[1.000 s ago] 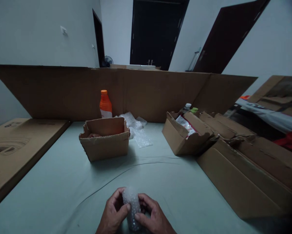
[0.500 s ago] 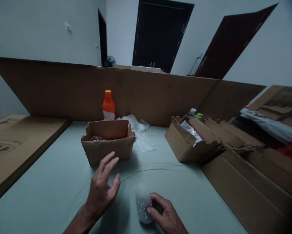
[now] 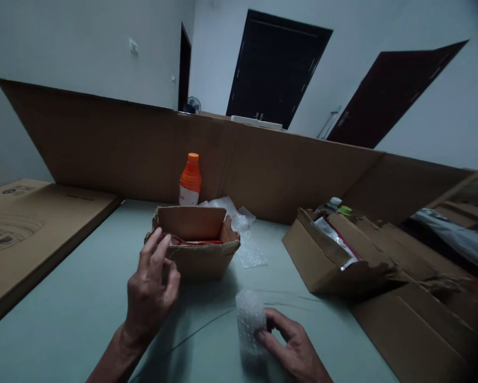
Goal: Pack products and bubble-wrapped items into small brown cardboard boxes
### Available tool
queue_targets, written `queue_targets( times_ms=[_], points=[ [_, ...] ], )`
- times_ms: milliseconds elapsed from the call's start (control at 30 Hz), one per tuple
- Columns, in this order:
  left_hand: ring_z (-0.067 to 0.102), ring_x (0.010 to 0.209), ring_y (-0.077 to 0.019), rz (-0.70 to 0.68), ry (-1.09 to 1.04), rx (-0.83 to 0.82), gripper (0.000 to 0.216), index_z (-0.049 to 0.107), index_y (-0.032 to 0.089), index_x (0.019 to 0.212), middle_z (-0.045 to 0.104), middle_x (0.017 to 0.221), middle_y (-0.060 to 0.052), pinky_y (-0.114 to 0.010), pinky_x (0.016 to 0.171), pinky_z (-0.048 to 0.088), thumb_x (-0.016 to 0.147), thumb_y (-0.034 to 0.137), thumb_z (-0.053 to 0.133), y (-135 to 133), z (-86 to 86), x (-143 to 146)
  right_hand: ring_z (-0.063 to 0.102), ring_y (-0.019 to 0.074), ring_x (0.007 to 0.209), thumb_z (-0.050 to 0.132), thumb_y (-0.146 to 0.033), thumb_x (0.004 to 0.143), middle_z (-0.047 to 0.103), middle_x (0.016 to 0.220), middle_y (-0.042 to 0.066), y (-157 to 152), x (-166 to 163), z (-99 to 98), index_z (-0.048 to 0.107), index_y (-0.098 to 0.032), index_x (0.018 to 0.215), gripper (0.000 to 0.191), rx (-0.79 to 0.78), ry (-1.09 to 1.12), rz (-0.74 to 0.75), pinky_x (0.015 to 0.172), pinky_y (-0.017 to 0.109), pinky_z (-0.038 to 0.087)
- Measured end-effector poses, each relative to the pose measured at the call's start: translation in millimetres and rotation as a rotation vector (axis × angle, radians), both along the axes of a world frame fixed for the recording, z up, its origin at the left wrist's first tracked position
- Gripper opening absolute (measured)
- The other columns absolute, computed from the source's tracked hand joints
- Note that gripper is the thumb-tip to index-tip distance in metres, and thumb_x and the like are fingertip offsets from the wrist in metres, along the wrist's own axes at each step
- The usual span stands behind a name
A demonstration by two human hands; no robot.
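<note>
My right hand (image 3: 292, 340) grips a bubble-wrapped cylinder (image 3: 250, 322) from its right side, thumb in front. The cylinder stands roughly upright over the pale green tabletop; what the wrap encloses cannot be made out. My left hand (image 3: 153, 276) is raised with its fingers apart and nothing in it. It is near the front left corner of a small open cardboard box (image 3: 201, 260); whether the fingertips touch the rim is unclear. Inside that box lies something red (image 3: 202, 242), mostly hidden by the front wall.
An orange bottle (image 3: 190, 180) and loose bubble wrap (image 3: 249, 247) lie behind the small box. At right, another cardboard box (image 3: 310, 255) holds packets and bottles, beside more cartons (image 3: 414, 324). A flat carton (image 3: 43, 234) lies at left. A cardboard panel (image 3: 278, 170) walls the back.
My left hand has moved left and up toward the small box, its fingers drawn closer together. My right hand still holds the wrapped cylinder. The whole view has shifted and tilted slightly.
</note>
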State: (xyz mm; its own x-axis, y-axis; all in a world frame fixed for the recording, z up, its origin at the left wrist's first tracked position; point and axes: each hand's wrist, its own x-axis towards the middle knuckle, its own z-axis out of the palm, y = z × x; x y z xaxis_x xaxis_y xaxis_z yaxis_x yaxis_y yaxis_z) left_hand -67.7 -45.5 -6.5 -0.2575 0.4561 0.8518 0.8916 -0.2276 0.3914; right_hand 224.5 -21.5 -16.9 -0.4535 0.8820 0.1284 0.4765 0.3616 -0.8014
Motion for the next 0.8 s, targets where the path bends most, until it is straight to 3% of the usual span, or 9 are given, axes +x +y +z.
queue_targets(
  times_ms=[133,267,333,433,500,633,800],
  points=[
    [0.069,0.100,-0.0190,-0.070,0.060,-0.057,0.039,0.054,0.018,0.128,0.069,0.111,-0.008,-0.030,0.081,0.058,0.090,0.007,0.050,2.9,-4.7,-13.7,0.065,0.0182,0.069,0.065,-0.037,0.085,0.069,0.074,0.002,13.1,0.3,21.8,0.072,-0.020,0.084,0.018,0.119,0.041,-0.022,0.066,0.024,0.054],
    [0.069,0.091,-0.0158,-0.070,0.088,-0.057,0.027,0.061,0.018,0.112,0.068,0.103,-0.005,-0.026,0.078,0.056,0.091,0.008,0.049,-4.4,-16.8,-14.4,0.068,0.0196,0.076,0.068,-0.040,0.087,0.072,0.082,0.003,27.8,0.9,70.6,0.073,-0.021,0.093,0.020,0.300,0.138,-0.110,0.069,0.025,0.056],
    [0.069,0.091,-0.0150,-0.073,0.079,-0.049,0.026,0.061,0.018,0.112,0.067,0.103,-0.005,-0.024,0.076,0.056,0.091,0.009,0.049,-7.4,-21.4,-12.3,0.069,0.0200,0.081,0.068,-0.039,0.088,0.073,0.086,0.004,39.5,-13.0,100.6,0.074,-0.022,0.100,0.022,0.449,0.128,-0.109,0.073,0.026,0.055],
    [0.069,0.091,-0.0144,-0.091,0.062,-0.037,0.027,0.061,0.018,0.112,0.067,0.103,-0.005,-0.022,0.074,0.056,0.091,0.008,0.049,-9.2,-24.8,-9.9,0.067,0.0187,0.082,0.061,-0.029,0.091,0.074,0.094,0.005,67.6,-56.7,130.3,0.073,-0.021,0.108,0.022,0.616,-0.061,0.058,0.075,0.027,0.053],
    [0.069,0.091,-0.0143,-0.099,0.055,-0.027,0.027,0.061,0.018,0.112,0.067,0.102,-0.006,-0.022,0.075,0.056,0.090,0.007,0.049,-9.3,-25.7,-9.4,0.066,0.0191,0.085,0.060,-0.021,0.089,0.075,0.100,0.007,91.5,-93.6,132.8,0.072,-0.019,0.110,0.025,0.673,-0.242,0.186,0.078,0.029,0.050],
    [0.070,0.089,-0.0146,-0.106,0.044,-0.009,0.027,0.060,0.019,0.110,0.067,0.101,-0.006,-0.022,0.075,0.057,0.089,0.007,0.049,-8.3,-28.1,-9.9,0.064,0.0234,0.096,0.063,-0.019,0.087,0.076,0.099,0.009,129.1,-154.3,112.1,0.075,-0.020,0.103,0.020,0.645,-0.727,0.317,0.082,0.031,0.043],
    [0.070,0.089,-0.0156,-0.108,0.025,0.002,0.028,0.060,0.019,0.110,0.068,0.099,-0.006,-0.022,0.071,0.058,0.088,0.006,0.049,-5.7,-32.3,-10.0,0.065,0.0225,0.091,0.060,-0.021,0.089,0.076,0.091,0.007,135.3,-177.1,94.4,0.074,-0.021,0.092,0.015,0.619,-0.917,0.397,0.076,0.029,0.037]
  ],
)
